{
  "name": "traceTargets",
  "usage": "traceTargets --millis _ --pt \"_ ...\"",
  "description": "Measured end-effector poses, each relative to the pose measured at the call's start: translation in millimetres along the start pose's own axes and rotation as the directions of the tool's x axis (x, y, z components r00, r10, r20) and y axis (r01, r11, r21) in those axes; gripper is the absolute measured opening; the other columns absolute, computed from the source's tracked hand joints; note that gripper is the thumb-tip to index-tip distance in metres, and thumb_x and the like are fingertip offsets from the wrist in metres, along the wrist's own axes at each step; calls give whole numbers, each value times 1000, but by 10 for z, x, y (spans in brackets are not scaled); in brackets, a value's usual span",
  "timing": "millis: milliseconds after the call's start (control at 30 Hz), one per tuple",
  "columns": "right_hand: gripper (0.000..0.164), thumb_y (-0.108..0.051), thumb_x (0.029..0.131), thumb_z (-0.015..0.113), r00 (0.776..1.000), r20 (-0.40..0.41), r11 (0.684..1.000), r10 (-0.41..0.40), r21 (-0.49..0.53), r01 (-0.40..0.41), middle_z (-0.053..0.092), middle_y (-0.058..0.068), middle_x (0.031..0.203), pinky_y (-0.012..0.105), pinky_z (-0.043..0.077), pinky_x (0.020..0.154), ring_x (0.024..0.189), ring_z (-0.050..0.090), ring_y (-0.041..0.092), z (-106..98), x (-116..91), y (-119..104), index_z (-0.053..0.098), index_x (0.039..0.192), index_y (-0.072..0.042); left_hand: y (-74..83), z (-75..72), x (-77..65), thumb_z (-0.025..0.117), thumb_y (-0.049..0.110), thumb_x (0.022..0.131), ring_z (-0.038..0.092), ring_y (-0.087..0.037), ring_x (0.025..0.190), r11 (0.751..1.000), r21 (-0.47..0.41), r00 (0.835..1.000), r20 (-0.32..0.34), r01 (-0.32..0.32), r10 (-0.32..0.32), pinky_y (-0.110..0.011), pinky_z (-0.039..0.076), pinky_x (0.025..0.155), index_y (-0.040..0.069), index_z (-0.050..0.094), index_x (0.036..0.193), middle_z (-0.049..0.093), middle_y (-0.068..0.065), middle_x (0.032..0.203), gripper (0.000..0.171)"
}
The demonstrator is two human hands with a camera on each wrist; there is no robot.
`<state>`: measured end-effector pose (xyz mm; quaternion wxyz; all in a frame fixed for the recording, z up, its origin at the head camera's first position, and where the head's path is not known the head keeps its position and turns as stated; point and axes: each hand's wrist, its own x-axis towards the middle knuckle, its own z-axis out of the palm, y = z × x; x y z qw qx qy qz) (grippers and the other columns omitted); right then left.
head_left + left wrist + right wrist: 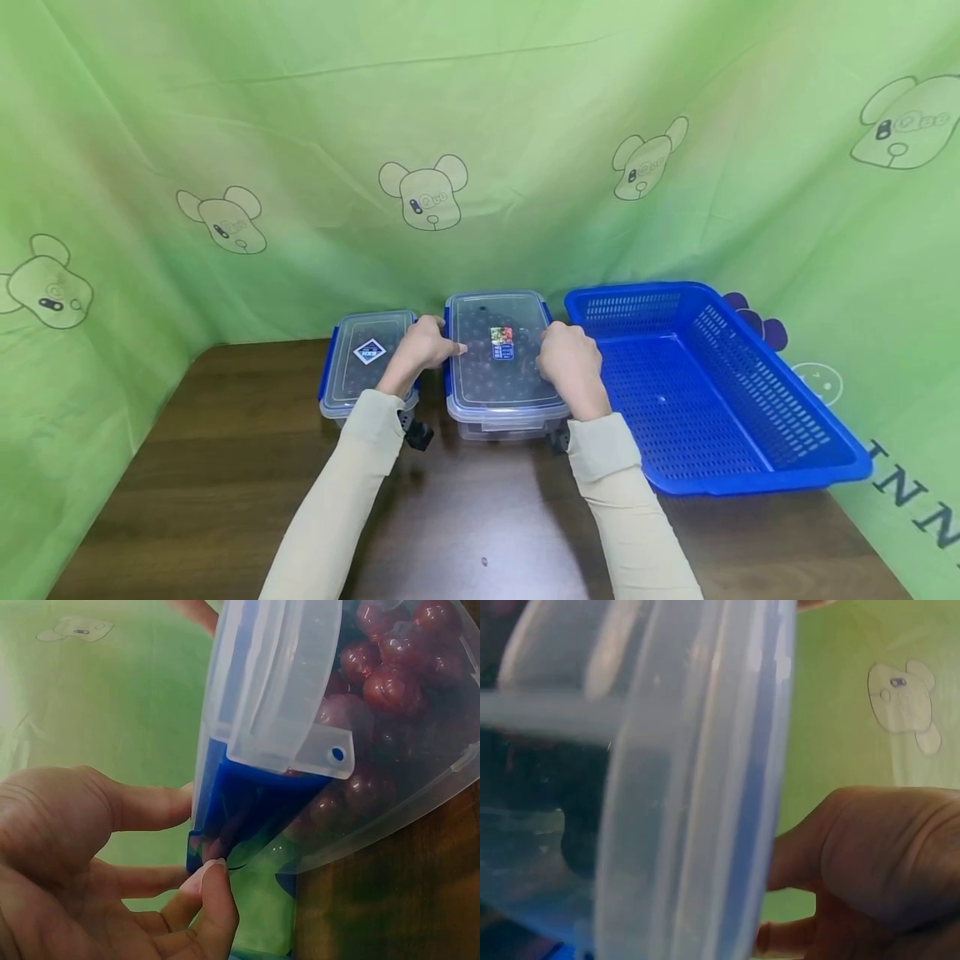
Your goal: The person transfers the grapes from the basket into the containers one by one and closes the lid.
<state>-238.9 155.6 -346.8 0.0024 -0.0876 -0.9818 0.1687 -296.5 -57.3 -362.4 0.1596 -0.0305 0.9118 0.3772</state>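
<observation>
A clear lidded food container [495,375] with blue side clips stands in the middle of the table, holding round dark red fruit [394,691] that looks like grapes. On its left side, my left hand [424,343] pinches the container's edge, thumb at the lid and fingertips against the lower edge of the blue clip [259,799]. My right hand [570,360] grips the opposite side, its thumb against the lid rim [739,825]; its other fingertips are largely hidden. The lid lies flat on top, with a colourful sticker [502,342].
A smaller lidded container [352,375] with a blue-and-white label stands to the left, partly behind my left wrist. On the right sits a blue perforated basket [765,483]. Green printed cloth [525,100] hangs behind the brown wooden table [480,517].
</observation>
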Motion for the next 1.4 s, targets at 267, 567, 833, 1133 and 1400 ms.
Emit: traceTargets --millis 267,567,833,1133,1400 --pt "21 -10 98 65 1000 -28 1000 -1 -15 0 75 25 113 53 63 74 92 71 39 37 1 -32 76 115 -2 -17 3 15 79 27 96 72 -30 115 1000 -8 1000 -13 8 -9 -43 59 105 3 38 161 60 -22 148 80" --pt "23 -8 98 64 996 -86 1000 -19 17 21 76 27 110 53 65 70 87 74 40 98 -43 -35 76 115 2 -73 46 -54 77 29 97 74 -28 107 1000 -5 997 -68 -24 24 -42 61 102 1 46 156 69 -21 135 72" --pt "30 -15 98 61 989 -129 993 -79 77 90 71 34 111 62 61 85 102 70 50 -74 -72 -96 71 110 11 -173 -7 -158 75 39 98 72 -24 84 978 101 948 -246 -184 203 -41 61 78 4 73 126 79 -12 104 45" --pt "109 -41 103 65 973 -217 927 -73 346 147 10 34 171 62 21 132 158 21 51 -791 204 -98 -14 165 2 -360 -732 -257 65 26 104 66 -35 106 885 136 773 -440 -445 457 -48 58 94 1 72 126 71 -21 121 34" --pt "125 -74 96 54 971 -160 965 -177 166 203 -13 28 173 87 -1 117 159 -14 55 -1494 484 230 -34 160 -12 -746 -1409 -408 64 30 105 53 -48 136 780 450 657 -433 -435 617 -65 43 116 -3 66 133 57 -29 146 44"
